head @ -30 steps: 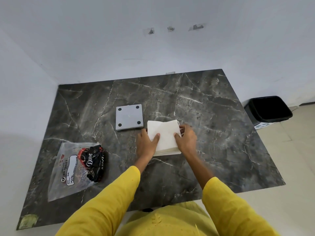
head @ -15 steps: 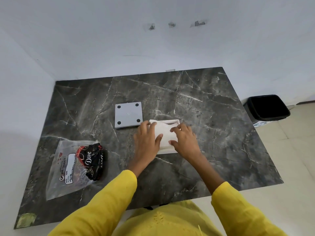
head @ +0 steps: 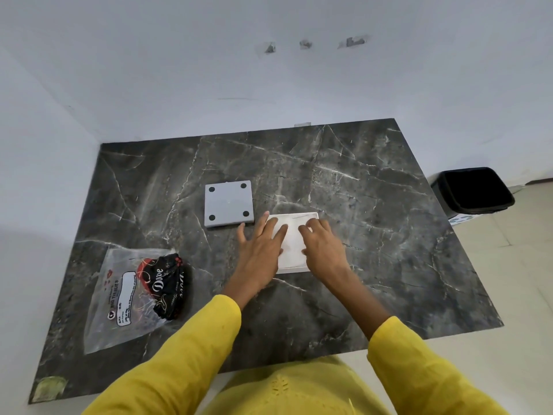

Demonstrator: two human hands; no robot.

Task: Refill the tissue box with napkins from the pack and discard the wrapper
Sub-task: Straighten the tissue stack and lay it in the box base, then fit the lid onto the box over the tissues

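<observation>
A white tissue box (head: 294, 267) lies on the dark marble table (head: 380, 235), and a stack of white napkins (head: 292, 241) sits inside its rim. My left hand (head: 260, 250) lies flat on the left part of the stack with its fingers spread. On the right part, my right hand (head: 323, 247) presses down with slightly bent fingers. Neither hand grips anything. The clear plastic wrapper (head: 125, 295) with black and red print lies flat near the table's left front.
A grey square panel (head: 229, 205) with black dots at its corners lies just left of the box, close to my left fingertips. A black open bin (head: 475, 190) stands on the floor beyond the table's right edge. White walls close off the back and left.
One second ago both hands held the napkin stack by its sides above the box. The stack has since gone down into the box and both hands have slid onto its top.
</observation>
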